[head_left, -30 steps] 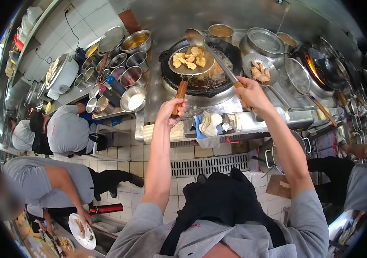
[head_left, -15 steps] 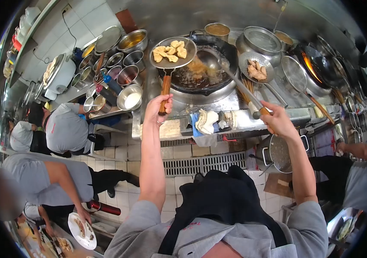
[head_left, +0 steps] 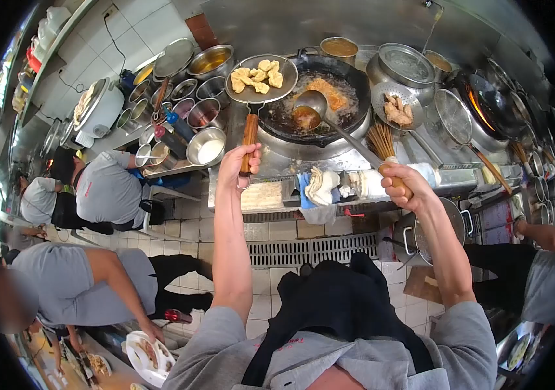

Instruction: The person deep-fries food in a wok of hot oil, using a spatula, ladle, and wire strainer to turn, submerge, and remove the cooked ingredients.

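My left hand point(head_left: 239, 167) is closed around the wooden handle of a round mesh strainer point(head_left: 261, 96). Pale yellow fried pieces point(head_left: 258, 76) lie in the strainer, which is held at the left rim of a black wok point(head_left: 355, 78). My right hand point(head_left: 407, 186) grips the wooden end of a long metal ladle point(head_left: 311, 106). The ladle's bowl is inside the wok and holds some brown liquid. Orange-brown food point(head_left: 329, 94) bubbles in the oil behind the ladle.
Right of the wok, a perforated strainer point(head_left: 397, 107) carries browned pieces beside a bamboo brush point(head_left: 381, 139). Folded cloths point(head_left: 321, 187) lie on the stove's front edge. Several metal pots point(head_left: 211, 107) and a white-filled bowl point(head_left: 206, 147) stand left. Co-workers point(head_left: 82, 276) are at both sides.
The ladle's bowl has moved left and toward me in the wok, and my right hand has come slightly lower. The strainer stays about where it was. A co-worker's plate at lower left has shifted right.
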`<state>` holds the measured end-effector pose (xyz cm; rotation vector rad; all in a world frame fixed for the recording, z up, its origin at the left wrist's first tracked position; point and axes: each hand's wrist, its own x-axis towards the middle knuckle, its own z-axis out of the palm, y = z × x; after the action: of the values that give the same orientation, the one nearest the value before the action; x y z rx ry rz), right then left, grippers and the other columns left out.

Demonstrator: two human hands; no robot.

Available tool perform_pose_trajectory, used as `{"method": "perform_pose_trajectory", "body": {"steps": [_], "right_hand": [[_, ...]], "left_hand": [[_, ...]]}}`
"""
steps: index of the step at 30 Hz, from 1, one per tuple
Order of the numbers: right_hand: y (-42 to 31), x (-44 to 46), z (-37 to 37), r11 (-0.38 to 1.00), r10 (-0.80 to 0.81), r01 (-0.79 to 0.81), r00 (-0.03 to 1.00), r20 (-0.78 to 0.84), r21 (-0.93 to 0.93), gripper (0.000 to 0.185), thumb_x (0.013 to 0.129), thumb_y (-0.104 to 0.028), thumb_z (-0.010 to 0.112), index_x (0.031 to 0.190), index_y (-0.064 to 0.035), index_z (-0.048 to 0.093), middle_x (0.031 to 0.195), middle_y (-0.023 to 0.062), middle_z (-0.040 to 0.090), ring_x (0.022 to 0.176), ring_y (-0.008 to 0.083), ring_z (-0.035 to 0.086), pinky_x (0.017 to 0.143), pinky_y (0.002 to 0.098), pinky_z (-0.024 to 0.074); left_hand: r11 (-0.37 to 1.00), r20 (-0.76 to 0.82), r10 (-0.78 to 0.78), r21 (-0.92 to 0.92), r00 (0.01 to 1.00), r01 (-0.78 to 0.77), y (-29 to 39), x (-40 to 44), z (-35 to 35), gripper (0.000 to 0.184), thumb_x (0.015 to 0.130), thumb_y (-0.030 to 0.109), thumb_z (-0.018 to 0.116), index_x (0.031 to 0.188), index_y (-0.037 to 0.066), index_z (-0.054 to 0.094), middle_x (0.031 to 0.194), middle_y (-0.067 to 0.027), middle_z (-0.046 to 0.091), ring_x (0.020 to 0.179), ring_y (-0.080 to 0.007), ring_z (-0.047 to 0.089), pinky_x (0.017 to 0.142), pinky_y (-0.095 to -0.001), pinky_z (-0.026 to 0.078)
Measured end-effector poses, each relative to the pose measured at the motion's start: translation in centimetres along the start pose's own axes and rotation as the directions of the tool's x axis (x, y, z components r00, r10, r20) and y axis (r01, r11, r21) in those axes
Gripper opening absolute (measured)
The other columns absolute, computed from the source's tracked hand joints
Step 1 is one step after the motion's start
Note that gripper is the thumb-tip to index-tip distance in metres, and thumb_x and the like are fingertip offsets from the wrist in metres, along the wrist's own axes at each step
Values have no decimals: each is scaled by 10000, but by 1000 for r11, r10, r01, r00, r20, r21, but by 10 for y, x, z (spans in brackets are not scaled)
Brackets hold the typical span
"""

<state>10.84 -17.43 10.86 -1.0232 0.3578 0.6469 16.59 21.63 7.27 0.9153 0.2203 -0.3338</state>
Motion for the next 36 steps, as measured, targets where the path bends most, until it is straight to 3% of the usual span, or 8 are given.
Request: {"method": "perform_pose_trajectory", "body": {"steps": [2, 5, 7, 18, 21, 23, 29, 36], "right_hand": [[2, 5, -8, 961, 59, -108, 979, 193, 255, 157, 843, -101, 525, 816, -106, 370, 633, 13, 434, 349, 16, 317, 238, 175, 191], [12, 10, -31, 870, 109, -268, 923, 369, 413, 131, 854, -114, 505, 838, -103, 375, 640, 16, 436, 343, 22, 318, 236, 178, 205], [4, -14, -2, 903, 39, -135, 971, 235, 408, 131, 861, -128, 496, 858, -103, 367, 645, 20, 438, 334, 30, 319, 233, 179, 214], [-47, -18, 8, 974, -127, 89, 976, 175, 210, 164, 830, -71, 522, 923, -98, 389, 660, 46, 465, 374, 56, 378, 261, 190, 245], [-56, -5, 0, 989, -145, 136, 973, 179, 64, 224, 825, -65, 519, 1017, -58, 406, 660, 49, 470, 374, 64, 380, 271, 195, 251], [-61, -2, -4, 981, -171, 182, 976, 137, -72, 512, 803, -46, 523, 1265, -11, 306, 653, 53, 471, 370, 80, 388, 275, 209, 261], [-62, 2, -27, 702, -436, 469, 878, 197, -536, 593, 788, -24, 528, 1330, 34, 294, 598, 11, 468, 360, 72, 396, 304, 235, 284], [-61, 5, -57, 737, -495, 487, 861, 116, -469, 587, 785, -29, 543, 1319, 45, 311, 539, -4, 458, 352, 73, 396, 322, 231, 286]], "left_hand": [[999, -27, 23, 42, 999, -22, 0, -3, -1, 186, 848, 87, 489, 978, -46, 493, 702, -54, 500, 504, -83, 437, 406, -214, 346], [995, -63, 38, 92, 997, -32, 0, -6, -3, 176, 840, 82, 501, 968, -39, 502, 688, -52, 501, 503, -85, 438, 406, -216, 346], [993, -76, 40, 115, 996, -31, 1, -7, -3, 171, 837, 78, 509, 963, -38, 506, 682, -52, 503, 502, -87, 439, 406, -215, 344], [997, -64, -12, 79, 998, 17, -47, 9, 43, 181, 836, 72, 515, 948, -71, 510, 684, -61, 507, 493, -91, 440, 406, -211, 356], [998, -70, -64, 16, 996, 65, -59, 16, 62, 201, 838, 67, 508, 971, -83, 488, 688, -62, 497, 492, -86, 437, 402, -205, 358], [995, -58, -97, -38, 994, 95, -64, 19, 74, 220, 841, 62, 497, 998, -89, 466, 694, -62, 488, 494, -79, 435, 398, -196, 356], [970, 24, -142, -193, 990, 144, -76, 23, 80, 235, 849, 74, 482, 1015, -90, 455, 708, -57, 473, 492, -74, 425, 388, -192, 358], [982, -23, -90, -171, 996, 85, -75, 16, 99, 234, 858, 79, 467, 1036, -72, 450, 717, -53, 468, 492, -68, 420, 384, -185, 357]]}}
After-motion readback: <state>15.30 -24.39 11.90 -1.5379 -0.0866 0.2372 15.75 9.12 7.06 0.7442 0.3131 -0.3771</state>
